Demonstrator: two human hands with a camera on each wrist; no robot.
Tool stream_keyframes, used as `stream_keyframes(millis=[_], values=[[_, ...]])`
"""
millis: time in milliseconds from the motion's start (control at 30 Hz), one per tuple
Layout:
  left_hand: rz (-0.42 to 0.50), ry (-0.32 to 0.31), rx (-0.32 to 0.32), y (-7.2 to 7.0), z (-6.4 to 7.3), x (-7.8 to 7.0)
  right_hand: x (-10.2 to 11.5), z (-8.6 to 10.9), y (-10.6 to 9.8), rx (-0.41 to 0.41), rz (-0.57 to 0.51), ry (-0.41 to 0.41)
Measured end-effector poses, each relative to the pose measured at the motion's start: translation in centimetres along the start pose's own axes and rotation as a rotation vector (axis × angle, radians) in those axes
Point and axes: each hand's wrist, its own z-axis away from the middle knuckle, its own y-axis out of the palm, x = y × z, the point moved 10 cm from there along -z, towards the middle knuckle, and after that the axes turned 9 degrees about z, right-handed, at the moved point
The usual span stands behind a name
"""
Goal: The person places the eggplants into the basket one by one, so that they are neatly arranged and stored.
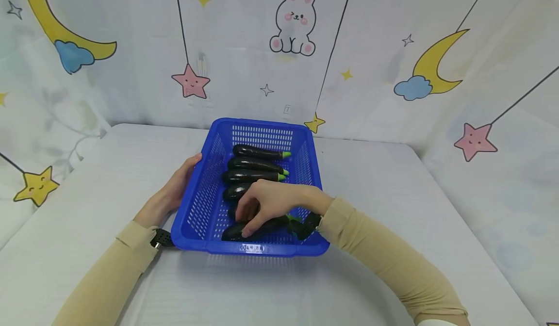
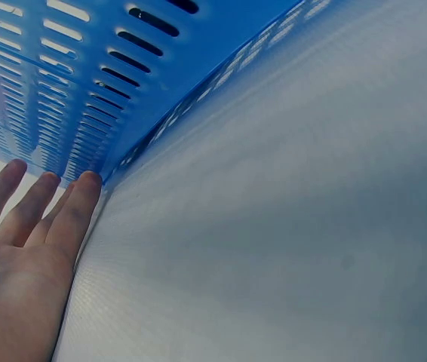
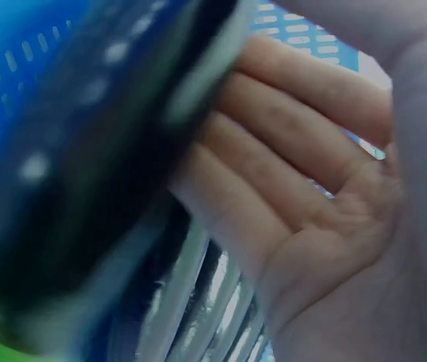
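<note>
In the head view a blue plastic basket (image 1: 209,245) with slotted walls stands in front of me. My left hand (image 1: 176,183) rests along its left outer side, and the left wrist view has the fingers (image 2: 74,215) straight against the slotted wall. Inside, my right hand (image 1: 275,200) grips the nearest eggplant (image 1: 233,232), thumb on the near side and fingers on the far side. That dark, glossy eggplant (image 3: 108,166) is large and blurred in the right wrist view, fingertips against it. Another eggplant is mostly hidden under the hand.
Several more eggplants lie side by side toward the back, including a far one (image 1: 259,152) with its green stem end to the right. A white cloth covers the table (image 1: 384,209). Behind it hangs a white curtain (image 1: 244,40) printed with stars, moons and a rabbit.
</note>
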Motion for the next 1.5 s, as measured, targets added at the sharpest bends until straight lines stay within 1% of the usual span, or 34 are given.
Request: stream_keyframes(millis=[167, 467, 600, 867, 1100, 1500], values=[[0.001, 0.004, 0.001, 0.06, -0.02, -0.11, -0.21, 0.12, 0.19, 0.012, -0.001, 0.014], [-0.007, 0.000, 0.007, 0.23, 0.13, -0.12, -0.37, -0.12, 0.14, -0.011, 0.009, -0.020], [-0.011, -0.005, -0.002, 0.14, 0.12, -0.04, -0.47, -0.16, 0.28, -0.007, -0.002, -0.028], [-0.032, 0.001, 0.004, 0.17, 0.12, -0.04, -0.27, -0.15, 0.43, 0.006, -0.034, -0.050], [-0.036, -0.002, 0.002, 0.21, 0.17, -0.07, -0.21, -0.17, 0.52, 0.012, -0.082, -0.046], [-0.032, 0.004, 0.002, 0.22, 0.25, -0.25, -0.06, -0.10, 0.44, 0.002, -0.080, -0.052]])
